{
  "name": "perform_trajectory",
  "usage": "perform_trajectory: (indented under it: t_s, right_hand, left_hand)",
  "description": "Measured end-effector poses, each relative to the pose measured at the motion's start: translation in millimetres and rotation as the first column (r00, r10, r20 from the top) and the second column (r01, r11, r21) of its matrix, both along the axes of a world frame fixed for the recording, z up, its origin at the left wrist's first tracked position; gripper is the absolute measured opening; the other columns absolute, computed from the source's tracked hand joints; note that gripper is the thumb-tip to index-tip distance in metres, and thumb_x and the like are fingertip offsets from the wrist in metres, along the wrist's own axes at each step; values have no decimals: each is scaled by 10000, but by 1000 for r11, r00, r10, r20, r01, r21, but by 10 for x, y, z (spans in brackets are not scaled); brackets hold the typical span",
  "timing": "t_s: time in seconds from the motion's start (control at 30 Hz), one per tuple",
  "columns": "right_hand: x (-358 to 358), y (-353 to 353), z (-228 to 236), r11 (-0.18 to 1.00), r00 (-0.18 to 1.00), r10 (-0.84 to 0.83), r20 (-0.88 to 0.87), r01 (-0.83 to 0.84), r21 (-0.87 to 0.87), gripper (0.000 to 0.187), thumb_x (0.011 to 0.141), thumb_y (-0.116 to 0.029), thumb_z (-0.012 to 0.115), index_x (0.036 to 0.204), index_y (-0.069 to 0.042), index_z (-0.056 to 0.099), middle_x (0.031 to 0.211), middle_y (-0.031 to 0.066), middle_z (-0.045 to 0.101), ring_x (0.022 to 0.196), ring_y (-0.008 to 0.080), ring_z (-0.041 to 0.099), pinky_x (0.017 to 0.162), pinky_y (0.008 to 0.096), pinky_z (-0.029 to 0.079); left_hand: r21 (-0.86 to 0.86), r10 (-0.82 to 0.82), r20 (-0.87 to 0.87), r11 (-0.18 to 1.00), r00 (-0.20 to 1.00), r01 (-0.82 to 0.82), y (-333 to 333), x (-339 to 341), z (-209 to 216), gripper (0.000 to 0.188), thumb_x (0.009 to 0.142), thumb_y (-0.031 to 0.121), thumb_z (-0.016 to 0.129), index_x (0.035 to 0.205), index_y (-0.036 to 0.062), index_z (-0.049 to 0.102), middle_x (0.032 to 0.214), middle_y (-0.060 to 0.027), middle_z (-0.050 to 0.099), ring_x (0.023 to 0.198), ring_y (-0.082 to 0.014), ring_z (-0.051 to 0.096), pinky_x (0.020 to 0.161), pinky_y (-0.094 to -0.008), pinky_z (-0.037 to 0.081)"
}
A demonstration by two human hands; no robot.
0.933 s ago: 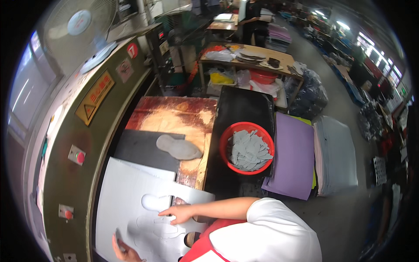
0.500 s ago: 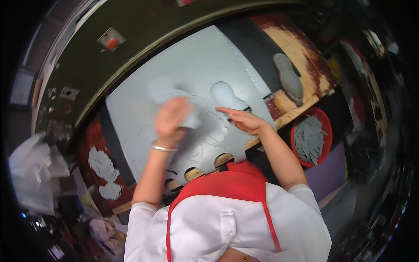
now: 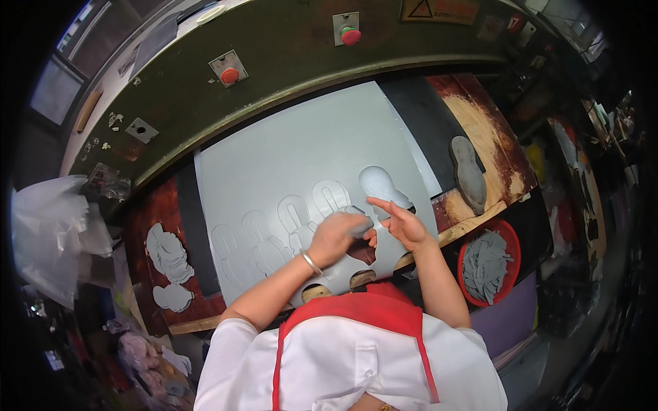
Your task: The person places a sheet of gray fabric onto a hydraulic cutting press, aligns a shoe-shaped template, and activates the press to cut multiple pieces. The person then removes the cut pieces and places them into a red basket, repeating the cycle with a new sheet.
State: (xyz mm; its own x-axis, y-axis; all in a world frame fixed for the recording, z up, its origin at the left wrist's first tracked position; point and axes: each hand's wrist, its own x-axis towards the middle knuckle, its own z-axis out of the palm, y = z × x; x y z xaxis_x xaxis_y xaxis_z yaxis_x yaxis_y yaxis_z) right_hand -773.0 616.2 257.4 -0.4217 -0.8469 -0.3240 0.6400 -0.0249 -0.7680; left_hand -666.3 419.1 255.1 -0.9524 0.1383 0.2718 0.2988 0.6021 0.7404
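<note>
Where already cut in the grey sheet [image 3: 295, 147]: along the near band only, in a left-to-right row of sole-shaped outlines [image 3: 293, 218], mostly with material apparently in place; at the right end, a pale sole-shaped patch [image 3: 377, 183], cannot tell whether gap or piece.
Near edge of sheet: bitten by rounded openings [image 3: 362, 278], with wood showing below.
Far part of sheet: plain, without visible outlines; by judgement, the larger share left unworked.
Left hand [image 3: 336, 238]: closed around a grey piece [image 3: 359, 220], over the near row, right of middle; too blurred to tell one layer from several, or fully loose from partly attached.
Right hand [image 3: 409, 229]: open, fingers spread, gripping nothing, just beside the grey piece; contact uncertain.
Cut pieces [image 3: 166, 253]: heaped on the left, on reddish board [image 3: 140, 222]; seemingly finished.
Red basin [image 3: 508, 231]: near right, well filled with grey scraps [image 3: 485, 268].
Sole-shaped block [image 3: 469, 175]: on the right, apart from the sheet, between black mat [image 3: 411, 116] and worn wooden board [image 3: 504, 147].
Green machine beam [image 3: 288, 79]: spanning the far side, with red button [image 3: 230, 75] facing near; limiting reach beyond.
In the way: both hands, hiding part of the row's right end.
Clear plastic bag [image 3: 58, 236]: far left, well apart from the hands.
</note>
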Motion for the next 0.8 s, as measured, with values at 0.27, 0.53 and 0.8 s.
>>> perform_trajectory:
  t_s: [0.27,0.53,0.8]
  right_hand:
    - [545,36,165,917,596,-146,-790,380,117,313,897,-85,554,1194,10,543,802,69,614,717,111,564,673,262,480]
    - [538,-756,-496,928,937,321,-140,-282,242,680,970,-538,314,570,-71,603,628,29,570,665,131,508,763,250,407]
    - [549,-782,-243,988,986,155,69,-154,-17,604,983,-498,316,566,-97,490,537,-4,511,507,106,444,576,264,404]
  left_hand:
    - [415,809,-356,585,467,-697,-1532,-7,845,228,934,190,464,796,11,490,771,-55,516,733,-176,471,655,-339,385]
    - [-516,-262,-219,849,940,116,-431,726,262,361,783,163,521,1104,28,616,1115,-175,608,1038,-330,592,923,-448,455]
    - [-425,-234,-397,904,888,48,-468,714,113,449,953,352,473,1149,-46,542,1117,-211,583,851,-390,616,723,-456,514]
